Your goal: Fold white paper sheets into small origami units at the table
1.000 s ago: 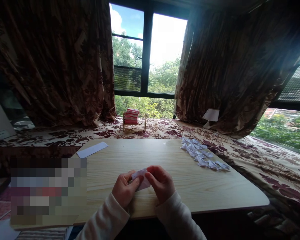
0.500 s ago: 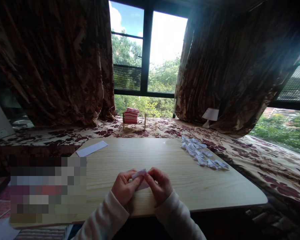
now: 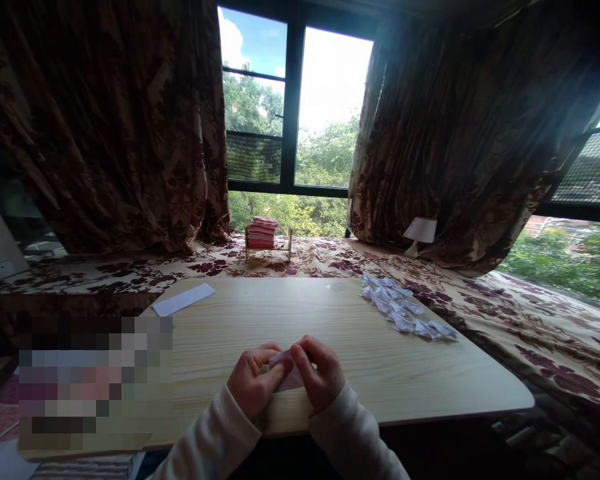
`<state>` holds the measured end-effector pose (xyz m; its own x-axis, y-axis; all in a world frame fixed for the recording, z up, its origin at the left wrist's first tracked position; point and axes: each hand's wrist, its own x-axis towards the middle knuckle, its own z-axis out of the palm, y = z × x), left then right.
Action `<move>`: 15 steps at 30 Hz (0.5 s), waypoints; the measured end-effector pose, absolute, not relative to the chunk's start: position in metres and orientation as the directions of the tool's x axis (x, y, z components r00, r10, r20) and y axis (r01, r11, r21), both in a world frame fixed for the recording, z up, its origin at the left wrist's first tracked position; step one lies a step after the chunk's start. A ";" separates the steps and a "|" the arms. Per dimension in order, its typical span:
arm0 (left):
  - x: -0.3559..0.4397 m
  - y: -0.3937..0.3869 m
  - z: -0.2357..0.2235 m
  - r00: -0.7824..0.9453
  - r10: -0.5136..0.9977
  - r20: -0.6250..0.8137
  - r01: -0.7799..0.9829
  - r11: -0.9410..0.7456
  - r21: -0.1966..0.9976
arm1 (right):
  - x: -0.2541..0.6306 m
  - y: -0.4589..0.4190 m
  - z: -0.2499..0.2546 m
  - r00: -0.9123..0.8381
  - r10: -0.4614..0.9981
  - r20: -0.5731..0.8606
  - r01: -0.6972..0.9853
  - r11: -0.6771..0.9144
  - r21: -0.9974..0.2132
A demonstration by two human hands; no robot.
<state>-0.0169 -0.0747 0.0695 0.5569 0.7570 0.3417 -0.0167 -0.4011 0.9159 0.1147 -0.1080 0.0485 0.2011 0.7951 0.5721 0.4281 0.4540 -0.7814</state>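
Note:
A small folded piece of white paper (image 3: pixel 291 381) is held between my two hands, just above the near edge of the table. My left hand (image 3: pixel 254 381) is closed on its left side, the thumb lying along the paper. On the other side, my right hand (image 3: pixel 319 371) pinches the upper right part between thumb and fingers. The fingers hide much of the paper, so its exact fold does not show. To the right on the table lie several folded white paper pieces (image 3: pixel 393 300) in overlapping rows. A stack of white paper strips (image 3: pixel 184 300) lies at the far left.
The pale wooden table (image 3: pixel 260 307) stands before a window ledge with flowered cloth (image 3: pixel 325 250). On the ledge are a small rack (image 3: pixel 282 248) of red-and-white folded cloths (image 3: pixel 262 233) and a small white lamp (image 3: pixel 421 231). A blurred-out patch covers the table's left end.
My hands have drawn slightly closer together around the paper. The left fingers now cover more of its upper edge, and less of the paper shows.

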 end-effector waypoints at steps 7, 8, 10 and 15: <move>-0.019 -0.075 0.069 0.571 0.745 0.346 -0.005 -0.418 0.908 | 0.113 -0.104 0.043 0.151 0.849 0.506 0.300 0.448 -0.842; -0.019 -0.075 0.070 0.575 0.740 0.348 -0.009 -0.419 0.908 | 0.113 -0.105 0.044 0.161 0.841 0.517 0.311 0.454 -0.835; -0.017 -0.076 0.070 0.578 0.736 0.352 -0.019 -0.419 0.908 | 0.112 -0.106 0.044 0.194 0.825 0.531 0.321 0.459 -0.829; -0.015 -0.074 0.066 0.571 0.753 0.328 -0.032 -0.379 0.925 | 0.114 -0.104 0.043 0.270 0.806 0.527 0.258 0.467 -0.846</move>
<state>-0.0154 -0.0735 0.0661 0.5705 0.7528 0.3283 -0.0324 -0.3788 0.9249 0.1138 -0.1041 0.0427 0.2700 0.8056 0.5273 0.2577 0.4672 -0.8457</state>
